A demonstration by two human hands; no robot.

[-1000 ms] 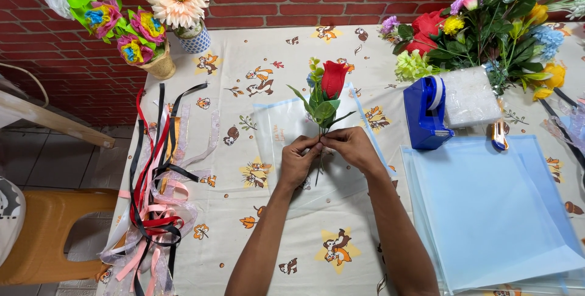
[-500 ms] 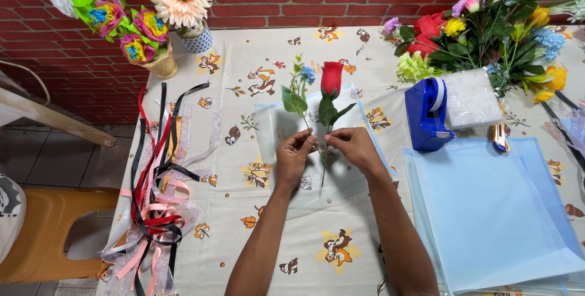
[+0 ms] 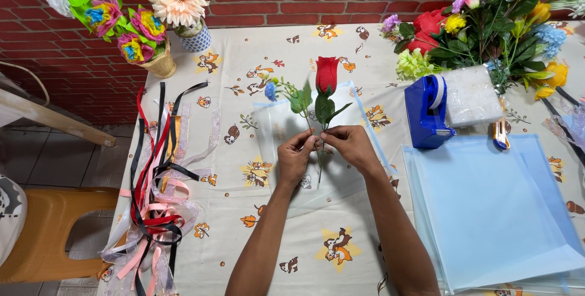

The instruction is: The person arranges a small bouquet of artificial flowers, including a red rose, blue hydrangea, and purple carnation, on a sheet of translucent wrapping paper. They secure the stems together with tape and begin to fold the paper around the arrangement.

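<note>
My left hand and my right hand meet at the middle of the table, both pinching thin green stems. A red artificial rose with green leaves stands upright from my right hand. A smaller sprig with a blue bud leans left from my left hand. Both stems lie over a clear plastic wrapping sheet spread on the patterned tablecloth.
A blue tape dispenser and an orange cutter sit to the right, above a stack of pale blue sheets. A bunch of artificial flowers stands at back right, paper flowers in vases at back left. Ribbons hang off the left edge.
The rose and the blue sprig have been pulled apart into two stems, the sprig tilting left. Both hands stayed at the same spot.
</note>
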